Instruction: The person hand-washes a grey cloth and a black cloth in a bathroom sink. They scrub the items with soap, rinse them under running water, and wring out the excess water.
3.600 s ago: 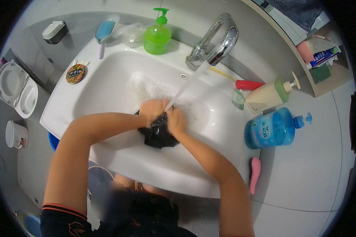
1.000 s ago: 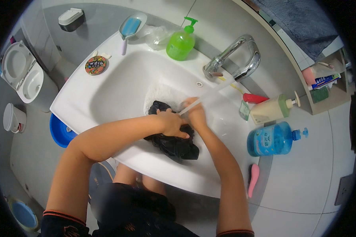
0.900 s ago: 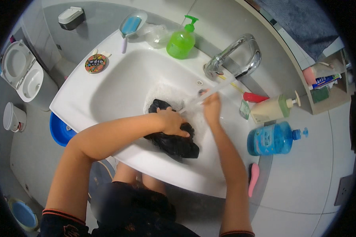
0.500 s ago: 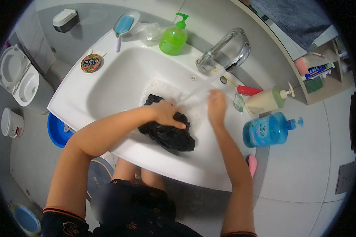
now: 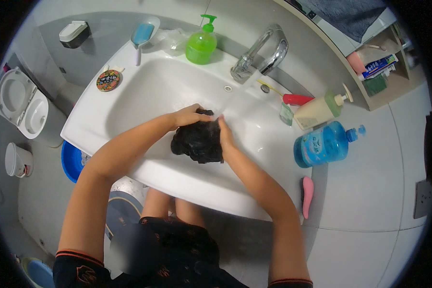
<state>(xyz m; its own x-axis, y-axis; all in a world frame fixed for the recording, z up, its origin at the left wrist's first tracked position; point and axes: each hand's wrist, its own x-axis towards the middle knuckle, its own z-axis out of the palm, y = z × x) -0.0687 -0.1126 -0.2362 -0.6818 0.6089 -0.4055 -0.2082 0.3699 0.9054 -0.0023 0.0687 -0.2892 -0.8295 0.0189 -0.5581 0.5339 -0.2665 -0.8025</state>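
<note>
A wet, bunched black cloth (image 5: 197, 143) is between my hands in the white sink (image 5: 129, 103); its exact kind does not show. My left hand (image 5: 187, 116) grips its far left edge, with the thumb lying over the top. From the right side my right hand (image 5: 227, 135) closes on the same cloth, fingers partly hidden by it. A stream of water (image 5: 233, 99) from the chrome faucet (image 5: 247, 60) falls onto the cloth near both thumbs.
Along the back rim stand a blue soap dish (image 5: 143, 34) and a green pump bottle (image 5: 201, 45). To the right are a red-handled item (image 5: 297, 99), a cream pump bottle (image 5: 319, 110), a blue bottle (image 5: 321, 145) and a pink brush (image 5: 307, 194). A round tin (image 5: 108, 80) sits at left.
My right hand has come in from the right and taken hold of the cloth. The cloth is gathered tighter under the water, and the white foam around it is mostly gone.
</note>
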